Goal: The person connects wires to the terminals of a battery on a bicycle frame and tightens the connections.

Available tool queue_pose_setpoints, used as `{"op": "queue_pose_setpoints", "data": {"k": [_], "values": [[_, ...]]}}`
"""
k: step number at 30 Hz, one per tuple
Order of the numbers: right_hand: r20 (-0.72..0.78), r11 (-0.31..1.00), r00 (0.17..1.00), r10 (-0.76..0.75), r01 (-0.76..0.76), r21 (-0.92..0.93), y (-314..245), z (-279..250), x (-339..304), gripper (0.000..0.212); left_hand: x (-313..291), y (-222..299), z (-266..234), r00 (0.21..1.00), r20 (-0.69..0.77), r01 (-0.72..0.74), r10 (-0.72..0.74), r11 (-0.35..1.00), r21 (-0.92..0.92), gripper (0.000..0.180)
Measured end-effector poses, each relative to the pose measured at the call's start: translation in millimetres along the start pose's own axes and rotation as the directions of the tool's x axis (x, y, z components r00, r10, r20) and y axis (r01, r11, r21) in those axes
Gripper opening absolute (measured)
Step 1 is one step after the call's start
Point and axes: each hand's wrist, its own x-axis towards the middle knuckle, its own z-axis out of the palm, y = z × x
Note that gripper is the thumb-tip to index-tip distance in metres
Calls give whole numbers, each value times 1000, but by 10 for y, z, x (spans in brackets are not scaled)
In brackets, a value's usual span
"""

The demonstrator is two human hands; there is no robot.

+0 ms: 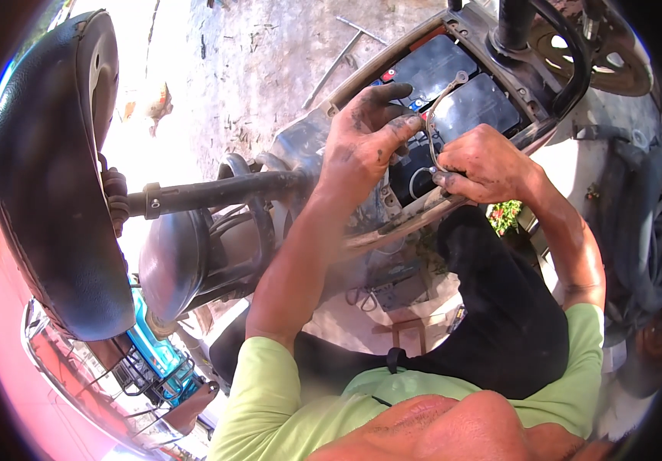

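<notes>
Dark batteries [436, 65] sit in an open compartment in the frame of a two-wheeler. My right hand [484, 165] is closed at their near right side, thumb and finger pinching a grey cable [431, 137]. The cable rises from these fingers and ends in a ring terminal [461, 77] over the batteries. My left hand [369, 127] is at the compartment's left side, index finger stretched out and the other fingers curled under the thumb. Its thumb tip is beside the cable; what lies in its grip is hidden. Both hands are smudged black.
A black saddle [54, 177] on a post [223, 192] stands at left, with a second rounded seat [171, 265] below it. A black handlebar tube [573, 58] and a wheel [592, 54] are at far right. A blue vehicle [158, 349] stands at lower left.
</notes>
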Motion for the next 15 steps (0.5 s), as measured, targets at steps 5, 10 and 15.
{"op": "queue_pose_setpoints", "data": {"k": [5, 10, 15], "values": [[74, 997, 995, -61, 65, -47, -102, -31, 32, 27, 5, 15, -37, 998, 34, -45, 43, 998, 46, 38], [93, 996, 996, 6, 3, -94, -176, 15, -1, 24, -56, 23, -104, 996, -88, -3, 15, 990, 138, 30], [-118, 368, 648, 752, -264, 892, -25, -97, -313, 27, -159, -61, -187, 924, -376, -131, 63, 979, -159, 20]]}}
